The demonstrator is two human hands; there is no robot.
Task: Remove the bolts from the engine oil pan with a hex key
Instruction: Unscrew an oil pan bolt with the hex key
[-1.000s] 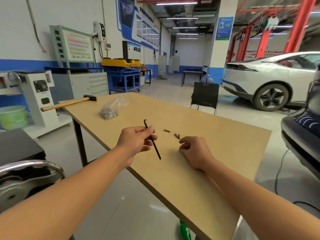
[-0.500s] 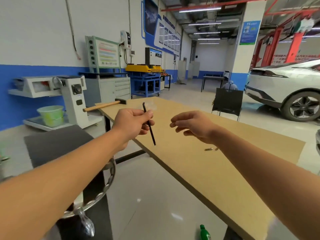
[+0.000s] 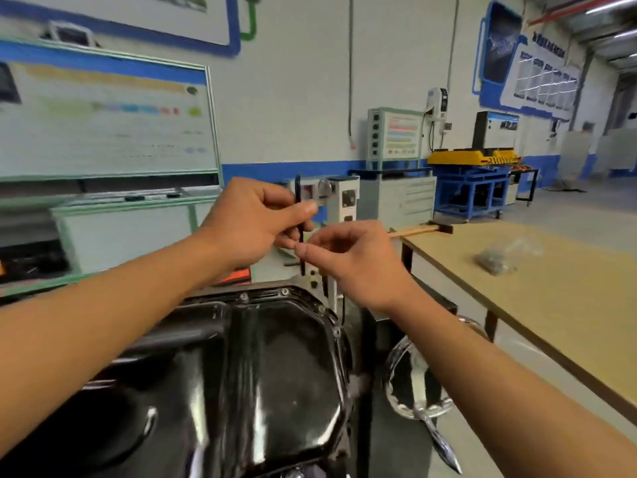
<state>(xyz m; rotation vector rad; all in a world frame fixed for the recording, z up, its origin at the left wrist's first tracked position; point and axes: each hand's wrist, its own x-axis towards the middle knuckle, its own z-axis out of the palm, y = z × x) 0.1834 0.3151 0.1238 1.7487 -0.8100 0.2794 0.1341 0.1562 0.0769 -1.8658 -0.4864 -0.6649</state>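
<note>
Above the black oil pan (image 3: pixel 275 367), the left hand (image 3: pixel 248 222) pinches an upright hex key (image 3: pixel 299 215) while right hand (image 3: pixel 348 260) fingertips touch it; fumbling could drop it.

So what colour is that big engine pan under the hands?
Glossy black oil pan, with pale reflections, seen in the head view.

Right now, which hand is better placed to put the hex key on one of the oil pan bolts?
Left. The left hand already grips the hex key upright above the pan's rim bolts; the right hand only pinches its shaft.
</note>
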